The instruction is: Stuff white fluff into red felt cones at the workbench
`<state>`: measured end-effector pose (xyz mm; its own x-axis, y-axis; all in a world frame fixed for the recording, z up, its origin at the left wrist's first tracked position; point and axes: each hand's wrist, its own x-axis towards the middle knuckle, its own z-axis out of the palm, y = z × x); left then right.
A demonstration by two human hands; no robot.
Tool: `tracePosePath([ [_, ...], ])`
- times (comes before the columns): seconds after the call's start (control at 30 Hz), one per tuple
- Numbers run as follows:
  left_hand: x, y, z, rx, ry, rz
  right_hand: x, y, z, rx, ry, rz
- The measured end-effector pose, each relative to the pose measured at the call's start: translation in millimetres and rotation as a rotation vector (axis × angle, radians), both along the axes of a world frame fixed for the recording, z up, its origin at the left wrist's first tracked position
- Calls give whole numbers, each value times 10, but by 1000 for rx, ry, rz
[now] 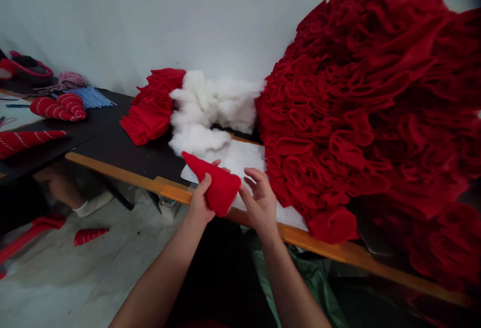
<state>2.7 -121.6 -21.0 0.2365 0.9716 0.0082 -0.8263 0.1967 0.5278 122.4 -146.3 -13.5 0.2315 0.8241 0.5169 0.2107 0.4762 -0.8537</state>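
Note:
A red felt cone (215, 180), its narrow tip pointing up and to the left, is gripped in my left hand (202, 201). The thumb lies across its near side and the fingers go behind it, mostly hidden. My right hand (260, 202) is just right of the cone's wide end, fingers curved and apart, with a fingertip close to the felt edge. I see nothing held in that hand; whether it touches the cone I cannot tell. Beyond the cone lies fluffy white stuffing (201, 137), and under my hands is a white sheet (250, 156).
A tall heap of red felt pieces (338, 132) fills the right side. A smaller red felt stack (148, 112) stands left of the stuffing. Striped red cones (56, 107) and blue sticks (93, 98) lie far left. Another striped cone (90, 235) is on the floor, near a person's leg (62, 185).

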Motion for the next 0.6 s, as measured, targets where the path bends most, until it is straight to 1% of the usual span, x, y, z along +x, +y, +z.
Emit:
tracePosePath([
  [0.03,-8,16,17,-11,-3,39,-3,-44,-50,36,-7,-80],
  [0.07,-9,26,34,-10,-8,70,-19,-90,-95,65,-18,-131],
  [0.1,-5,26,50,5,-18,90,-46,-133,-129,83,-32,-144],
  [0.17,16,1,77,67,-33,88,-116,-193,-152,104,-52,-82],
  [0.27,31,-67,106,145,10,-16,-187,-198,-95,109,-34,37],
  [0.33,19,-95,114,145,71,-67,-187,-170,-48,90,25,88],
  [0.37,11,-99,114,134,92,-66,-181,-158,-33,78,70,114],
  [0.47,5,-83,84,102,99,1,-178,-143,-25,60,209,179],
  [0.53,21,-71,48,96,101,33,-199,-145,-31,58,226,199],
  [0.6,40,-63,14,95,111,55,-217,-153,-34,67,206,180],
])
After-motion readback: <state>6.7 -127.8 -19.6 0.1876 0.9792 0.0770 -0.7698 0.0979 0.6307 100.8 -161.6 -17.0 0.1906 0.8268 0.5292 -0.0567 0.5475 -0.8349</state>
